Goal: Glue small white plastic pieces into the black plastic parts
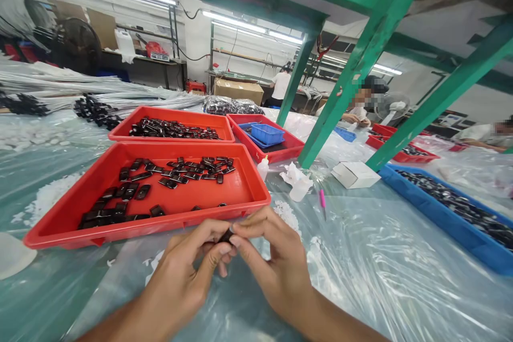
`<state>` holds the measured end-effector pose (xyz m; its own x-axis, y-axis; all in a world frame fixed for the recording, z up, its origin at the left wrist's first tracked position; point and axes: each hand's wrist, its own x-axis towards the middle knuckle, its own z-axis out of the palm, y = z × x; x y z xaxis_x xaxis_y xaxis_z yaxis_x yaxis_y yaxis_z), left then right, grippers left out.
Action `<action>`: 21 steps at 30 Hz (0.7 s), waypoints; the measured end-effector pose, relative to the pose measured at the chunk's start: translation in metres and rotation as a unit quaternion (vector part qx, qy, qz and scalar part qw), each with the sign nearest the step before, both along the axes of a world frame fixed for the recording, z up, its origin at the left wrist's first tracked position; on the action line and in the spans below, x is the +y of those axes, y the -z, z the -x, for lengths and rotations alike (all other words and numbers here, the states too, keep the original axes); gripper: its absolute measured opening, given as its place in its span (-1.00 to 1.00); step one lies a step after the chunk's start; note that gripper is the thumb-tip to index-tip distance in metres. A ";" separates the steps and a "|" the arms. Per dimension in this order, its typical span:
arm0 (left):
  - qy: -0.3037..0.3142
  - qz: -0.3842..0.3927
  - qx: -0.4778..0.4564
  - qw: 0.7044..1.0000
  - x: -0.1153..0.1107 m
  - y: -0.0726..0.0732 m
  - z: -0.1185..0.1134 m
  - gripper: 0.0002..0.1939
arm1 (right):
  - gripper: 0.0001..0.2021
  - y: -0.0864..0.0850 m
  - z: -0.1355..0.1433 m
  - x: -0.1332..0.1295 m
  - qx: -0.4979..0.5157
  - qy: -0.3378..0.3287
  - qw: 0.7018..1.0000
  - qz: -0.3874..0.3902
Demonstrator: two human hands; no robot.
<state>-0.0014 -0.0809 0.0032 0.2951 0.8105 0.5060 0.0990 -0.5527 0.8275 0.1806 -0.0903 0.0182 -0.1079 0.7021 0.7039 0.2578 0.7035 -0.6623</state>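
Observation:
A small dark glossy part (226,235) is held up between both hands, in front of the near red tray. The thumb and fingers of my left hand (186,264) are closed round it. From the right, my right hand (276,256) pinches at its upper end; whether those fingertips also hold a tiny separate piece is too small to tell. The near red tray (256,195) holds scattered dark parts (130,191) like this one, some gathered at its left end.
Behind stand a red tray of dark parts (172,129) and a red tray with blue baskets (266,134). Green posts (340,96), a white box (355,175), a pink pen (323,199) and a long blue tray (444,219) are to the right. Other people sit farther back.

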 end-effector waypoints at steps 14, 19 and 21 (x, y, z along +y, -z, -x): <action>0.050 0.010 0.010 0.999 0.001 0.002 0.006 -0.86 | -0.89 -0.008 -0.012 0.005 -0.075 -0.045 0.995 -0.039; 0.023 0.042 0.106 0.993 -0.003 0.010 0.016 -0.81 | -0.93 -0.033 -0.058 0.025 -0.144 -0.054 0.988 0.007; 0.009 0.048 0.144 0.988 -0.006 0.010 0.018 -0.75 | -0.95 -0.038 -0.083 0.030 -0.223 -0.007 0.973 0.054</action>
<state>-0.0191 -0.0868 -0.0066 0.4313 0.8434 0.3205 0.3282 -0.4775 0.8150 0.2636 -0.0605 0.0566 -0.3952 0.7659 0.5071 0.5272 0.6412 -0.5576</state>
